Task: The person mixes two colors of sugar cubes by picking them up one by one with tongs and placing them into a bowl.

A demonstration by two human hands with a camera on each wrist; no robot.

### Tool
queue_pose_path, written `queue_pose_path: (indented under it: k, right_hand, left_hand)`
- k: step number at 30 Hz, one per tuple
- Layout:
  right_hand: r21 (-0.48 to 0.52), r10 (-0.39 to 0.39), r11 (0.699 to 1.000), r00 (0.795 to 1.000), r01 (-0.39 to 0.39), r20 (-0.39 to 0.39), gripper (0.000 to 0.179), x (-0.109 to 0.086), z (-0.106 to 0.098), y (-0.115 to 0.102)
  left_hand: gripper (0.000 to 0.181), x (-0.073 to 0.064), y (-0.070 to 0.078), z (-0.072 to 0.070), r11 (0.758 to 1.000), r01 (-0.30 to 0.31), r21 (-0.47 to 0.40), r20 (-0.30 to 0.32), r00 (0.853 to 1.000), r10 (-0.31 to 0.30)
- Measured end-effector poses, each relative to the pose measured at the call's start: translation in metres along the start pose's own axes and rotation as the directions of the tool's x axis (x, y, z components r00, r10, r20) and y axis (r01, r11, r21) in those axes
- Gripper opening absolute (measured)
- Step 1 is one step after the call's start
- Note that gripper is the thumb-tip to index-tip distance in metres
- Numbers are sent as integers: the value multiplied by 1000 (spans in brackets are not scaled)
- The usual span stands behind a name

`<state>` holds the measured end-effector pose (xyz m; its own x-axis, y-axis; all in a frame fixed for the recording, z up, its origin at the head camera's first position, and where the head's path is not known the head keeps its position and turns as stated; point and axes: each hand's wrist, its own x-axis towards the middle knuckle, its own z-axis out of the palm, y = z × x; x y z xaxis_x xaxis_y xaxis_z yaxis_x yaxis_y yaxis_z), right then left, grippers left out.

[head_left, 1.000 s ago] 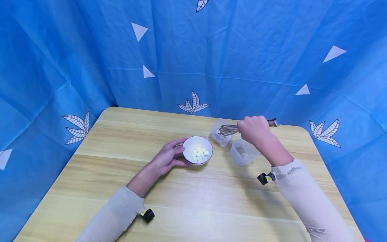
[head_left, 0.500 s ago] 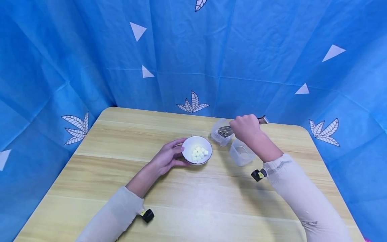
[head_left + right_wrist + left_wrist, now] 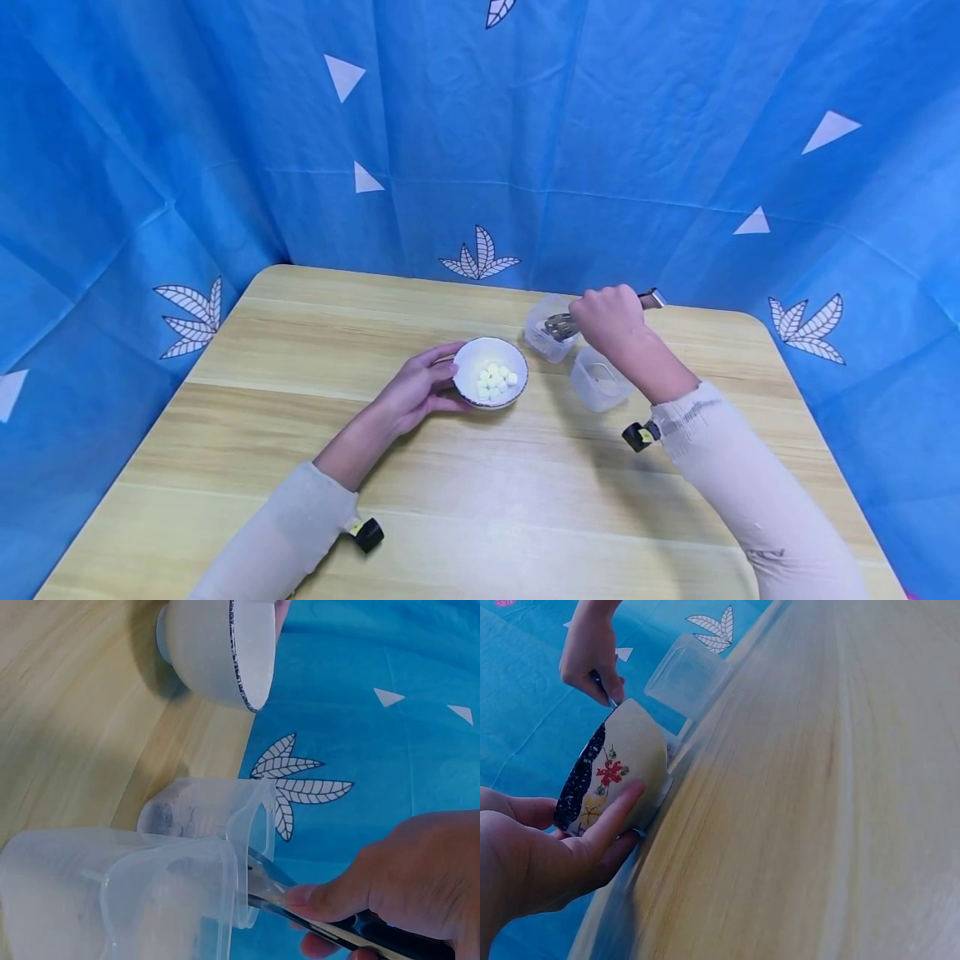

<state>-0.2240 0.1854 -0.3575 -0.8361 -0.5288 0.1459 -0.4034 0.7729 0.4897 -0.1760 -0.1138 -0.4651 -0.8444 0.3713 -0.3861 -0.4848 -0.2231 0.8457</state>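
My left hand holds a white bowl from its left side, thumb at the rim. Several small white pieces lie inside the bowl. Flowers and a dark speckled band decorate the bowl's outside in the left wrist view. My right hand grips metal tongs with slotted ends. Those ends are at the far clear plastic container, reaching in through its opening. What the tips touch is hidden in the right wrist view.
A second clear plastic container stands in front of the first, under my right forearm. The wooden table ends at a blue patterned curtain behind and at both sides.
My right hand has moved left and slightly down, bringing the tongs' ends lower into the far container. The left hand and bowl have stayed in place.
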Motion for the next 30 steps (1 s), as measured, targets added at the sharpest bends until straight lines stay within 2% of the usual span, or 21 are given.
queue_pose_path:
  k: [6,14,17,20,26,30]
  right_hand:
    - [-5,-4,1000,1000,4,-10,31,-1,3,1]
    - [38,7,999,996,-11,85,23,3,4,1]
    - [33,4,999,995,-8,99,25,4,5,0]
    - [17,-1,1000,997,0,79,27,2,6,0]
    - [11,-10,1000,1000,10,-10,34,-5,3,2]
    - [43,-3,999,1000,4,-12,40,-9,3,5]
  left_hand:
    - [52,0,0,-1,1000,-5,0,2,1000,5]
    - [50,2,-1,-2,1000,-3,-6,-14,1000,3]
    - [49,2,-1,-1,1000,0,-5,-16,1000,0]
    - [49,2,-1,-1,1000,3,-10,-15,1000,-3]
    - [50,2,-1,0,1000,8,-21,-14,1000,-8]
    - [51,2,-2,0,1000,0,-15,-10,1000,0]
